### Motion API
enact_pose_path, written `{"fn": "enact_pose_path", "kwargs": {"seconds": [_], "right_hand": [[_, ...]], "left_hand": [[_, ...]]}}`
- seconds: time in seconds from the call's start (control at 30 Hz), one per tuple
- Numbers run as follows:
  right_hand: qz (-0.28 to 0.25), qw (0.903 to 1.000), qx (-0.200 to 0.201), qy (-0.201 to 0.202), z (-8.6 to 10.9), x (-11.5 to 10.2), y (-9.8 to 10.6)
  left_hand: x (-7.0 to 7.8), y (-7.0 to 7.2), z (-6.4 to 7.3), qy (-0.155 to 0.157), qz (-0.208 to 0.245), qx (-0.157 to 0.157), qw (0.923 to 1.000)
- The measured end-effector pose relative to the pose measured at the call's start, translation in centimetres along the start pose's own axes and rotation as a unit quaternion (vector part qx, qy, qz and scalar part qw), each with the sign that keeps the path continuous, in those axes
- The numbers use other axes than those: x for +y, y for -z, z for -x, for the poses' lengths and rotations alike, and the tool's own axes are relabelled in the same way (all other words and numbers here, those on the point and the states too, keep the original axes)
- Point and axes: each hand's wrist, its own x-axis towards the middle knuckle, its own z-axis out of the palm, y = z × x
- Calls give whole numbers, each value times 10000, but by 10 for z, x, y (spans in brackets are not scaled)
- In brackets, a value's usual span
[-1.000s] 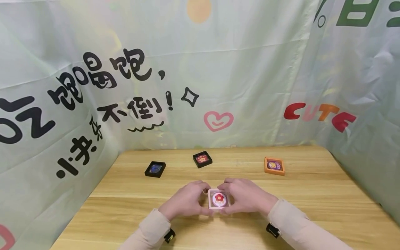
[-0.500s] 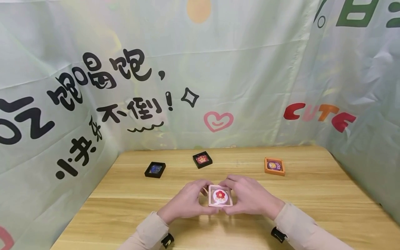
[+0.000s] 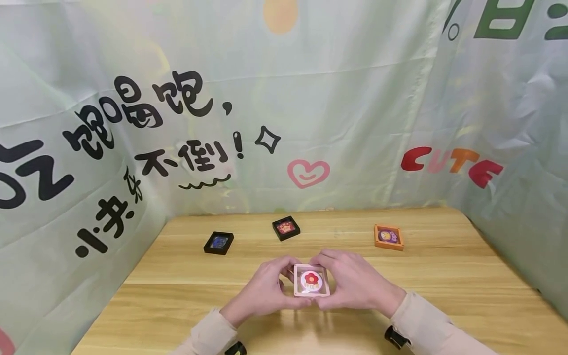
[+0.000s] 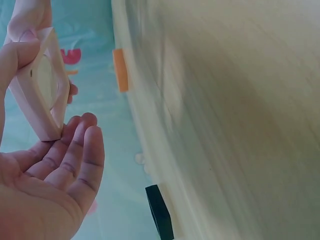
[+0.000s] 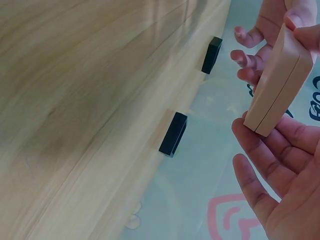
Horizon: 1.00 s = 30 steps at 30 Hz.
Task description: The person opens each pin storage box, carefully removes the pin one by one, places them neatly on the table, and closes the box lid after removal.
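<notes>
Both of my hands grip a small pale pink square display frame (image 3: 306, 266), raised off the table. Behind its clear window sits a round badge (image 3: 312, 281) with a red flower on it. My left hand (image 3: 269, 287) holds the left side, thumb along the near edge. On the right side, my right hand (image 3: 357, 282) grips the same frame with its thumb at the near edge. A seam runs round the side of the pink frame (image 5: 280, 82) in the right wrist view. Fingers curve under and behind the frame (image 4: 35, 102) in the left wrist view.
Two black square frames lie toward the back of the wooden table (image 3: 177, 296): one with blue content (image 3: 219, 243), one with red (image 3: 286, 228). An orange frame (image 3: 389, 237) lies back right. Printed fabric (image 3: 355, 98) surrounds the table's back and sides.
The hands have lifted the pink frame from near the tabletop and tilted its face more toward the head camera. The other frames have stayed put.
</notes>
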Motion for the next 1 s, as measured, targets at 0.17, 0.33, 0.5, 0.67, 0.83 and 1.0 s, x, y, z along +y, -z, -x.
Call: {"fn": "enact_pose_path", "kwargs": {"seconds": [0.17, 0.33, 0.5, 0.67, 0.83, 1.0], "right_hand": [[-111, 9999, 17, 17, 3, -3, 4], [-110, 9998, 134, 99, 4, -6, 7], [-112, 9995, 211, 193, 5, -8, 11], [-109, 9995, 183, 254, 5, -11, 19], [-61, 9995, 164, 254, 6, -10, 24], [32, 9997, 147, 188, 8, -7, 31]], "left_hand": [[3, -2, 3, -72, 90, 90, 9999], [6, -4, 6, -166, 215, 171, 9995], [8, -7, 8, -221, 541, 240, 9980], [11, -8, 9, -310, 692, 291, 9967], [14, -8, 8, -356, 731, 337, 9961], [17, -12, 6, -603, 703, 388, 9949]]}}
